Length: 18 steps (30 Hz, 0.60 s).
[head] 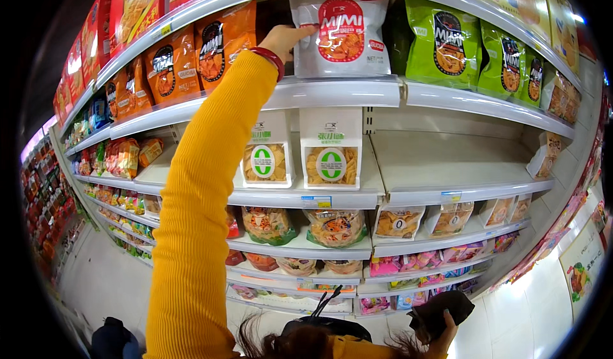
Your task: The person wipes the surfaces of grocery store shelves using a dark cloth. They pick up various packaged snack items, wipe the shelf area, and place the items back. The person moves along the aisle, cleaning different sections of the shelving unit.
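My left hand [286,40], in a yellow ribbed sleeve with a dark red bangle at the wrist, reaches up to the upper shelf. Its thumb lies on the left edge of a white and red snack bag [341,33] standing upright there; the other fingers are partly hidden behind that edge. Low at the right, my right hand [446,335] holds a dark cloth-like item [440,311], whose exact kind I cannot tell. Orange snack bags [172,66] stand left of the white bag, and green snack bags [443,45] stand to its right.
Metal shelves [335,93] with raised front lips span the view. Below the white bag are clear-fronted bags of chips [331,160]. Red boxes [139,11] stand on the top shelf at left. Tiled floor [522,320] shows at lower right, and a dark object [112,340] at lower left.
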Available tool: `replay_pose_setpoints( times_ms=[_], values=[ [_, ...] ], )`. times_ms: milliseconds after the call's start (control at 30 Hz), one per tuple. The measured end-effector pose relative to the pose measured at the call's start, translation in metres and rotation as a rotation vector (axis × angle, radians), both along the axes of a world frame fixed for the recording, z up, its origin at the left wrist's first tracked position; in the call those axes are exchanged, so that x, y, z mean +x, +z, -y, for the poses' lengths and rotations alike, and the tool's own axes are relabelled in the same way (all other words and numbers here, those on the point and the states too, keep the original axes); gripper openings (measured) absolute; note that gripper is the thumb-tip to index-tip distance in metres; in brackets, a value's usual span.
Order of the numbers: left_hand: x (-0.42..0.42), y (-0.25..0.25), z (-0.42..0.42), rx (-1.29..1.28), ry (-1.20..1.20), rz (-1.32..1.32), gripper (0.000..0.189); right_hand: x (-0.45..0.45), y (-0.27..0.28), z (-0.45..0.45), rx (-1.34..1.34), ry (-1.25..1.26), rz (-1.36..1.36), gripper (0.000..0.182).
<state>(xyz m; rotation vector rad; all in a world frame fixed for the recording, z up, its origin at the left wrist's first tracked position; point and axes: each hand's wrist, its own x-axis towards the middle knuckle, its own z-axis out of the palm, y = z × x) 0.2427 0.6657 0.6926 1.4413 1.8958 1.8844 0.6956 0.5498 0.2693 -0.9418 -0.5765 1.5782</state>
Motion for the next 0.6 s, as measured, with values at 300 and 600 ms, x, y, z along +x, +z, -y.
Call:
replay_pose_setpoints(
  times_ms=[300, 600],
  values=[
    [-0.005, -0.013, 0.015, 0.035, -0.268, 0.037, 0.035, 0.003, -0.015, -0.015, -0.076, 0.219, -0.116, 0.042],
    [-0.007, -0.037, 0.046, 0.462, 0.149, -0.482, 0.028, 0.022, -0.069, -0.045, -0.086, 0.281, -0.032, 0.049]
  ],
)
